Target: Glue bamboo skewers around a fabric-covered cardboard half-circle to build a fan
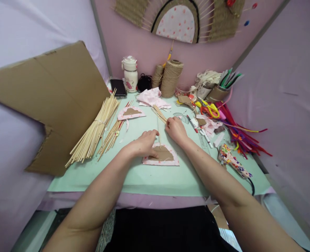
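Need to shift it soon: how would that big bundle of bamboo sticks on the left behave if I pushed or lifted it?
The bundle of sticks looks stiff and light. It seems tied near the middle, so it would probably lift as one, though its fanned ends may shed strays. Pushed sideways, the round sticks could roll on the green mat.

— Where are the person's arms?
— Both bare forearms reach from the near edge, converging toward the middle.
— And the hands?
— The left hand (143,142) lies palm down, fingers curled; the right hand (175,128) is closed, just right of it.

Bare mat (149,178) near; skewer bundle (94,131) left, pipe cleaners (238,131) probably crowd right.
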`<move>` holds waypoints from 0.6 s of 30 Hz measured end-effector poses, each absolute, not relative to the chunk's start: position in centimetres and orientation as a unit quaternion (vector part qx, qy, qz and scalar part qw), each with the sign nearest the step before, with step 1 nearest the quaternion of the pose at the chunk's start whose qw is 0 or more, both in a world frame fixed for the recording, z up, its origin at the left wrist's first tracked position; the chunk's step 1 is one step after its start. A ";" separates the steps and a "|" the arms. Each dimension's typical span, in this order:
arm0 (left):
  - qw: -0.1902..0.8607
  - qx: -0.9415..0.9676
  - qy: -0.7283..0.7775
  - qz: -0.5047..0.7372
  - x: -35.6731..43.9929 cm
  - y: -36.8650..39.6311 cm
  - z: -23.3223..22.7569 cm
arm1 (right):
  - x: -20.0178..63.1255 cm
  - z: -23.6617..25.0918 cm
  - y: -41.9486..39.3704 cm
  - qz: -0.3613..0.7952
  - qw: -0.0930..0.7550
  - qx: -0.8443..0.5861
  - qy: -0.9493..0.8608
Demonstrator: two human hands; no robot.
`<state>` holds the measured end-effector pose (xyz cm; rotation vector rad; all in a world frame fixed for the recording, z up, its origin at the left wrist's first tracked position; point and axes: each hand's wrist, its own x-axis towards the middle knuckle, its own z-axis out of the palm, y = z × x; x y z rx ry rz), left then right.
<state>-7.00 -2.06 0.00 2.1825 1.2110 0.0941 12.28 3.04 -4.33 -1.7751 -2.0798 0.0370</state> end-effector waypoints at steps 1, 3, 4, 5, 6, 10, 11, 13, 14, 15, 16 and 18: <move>0.316 0.830 0.458 0.037 -7.0 -2.0 -0.2 | 12.7 -4.5 3.1 0.008 0.203 -0.644 -0.738; 0.314 0.832 0.455 0.042 -7.1 -1.9 -0.6 | 13.8 -4.7 3.1 -0.001 0.204 -0.659 -0.724; 0.313 0.834 0.453 0.045 -7.1 -1.9 -0.8 | 14.3 -4.8 3.1 -0.003 0.205 -0.666 -0.718; 0.312 0.835 0.451 0.048 -7.1 -1.9 -0.9 | 14.9 -4.8 3.0 -0.005 0.206 -0.671 -0.712; 0.312 0.836 0.449 0.049 -7.1 -1.8 -1.1 | 15.4 -4.9 3.0 -0.006 0.207 -0.675 -0.708; 0.318 0.832 0.452 0.044 -7.1 -1.6 -1.0 | 16.3 -4.3 2.2 -0.012 0.214 -0.683 -0.698; 0.321 0.830 0.454 0.040 -7.1 -1.6 -0.9 | 16.3 -4.1 1.7 -0.016 0.217 -0.682 -0.699; 0.321 0.831 0.453 0.034 -7.2 -1.9 -0.5 | 15.8 -3.5 0.4 -0.014 0.239 -0.654 -0.718; 0.317 0.834 0.450 0.036 -7.3 -2.1 -0.3 | 15.5 -3.2 -0.4 -0.001 0.265 -0.619 -0.740; 0.306 0.839 0.449 0.044 -7.4 -2.6 -0.1 | 15.2 -2.9 -1.2 0.024 0.293 -0.571 -0.766; 0.289 0.844 0.449 0.057 -7.5 -3.1 0.0 | 14.8 -2.7 -2.0 0.055 0.320 -0.525 -0.786; 0.245 0.852 0.454 0.095 -7.7 -4.6 0.2 | 14.1 -2.6 -3.4 0.109 0.351 -0.465 -0.806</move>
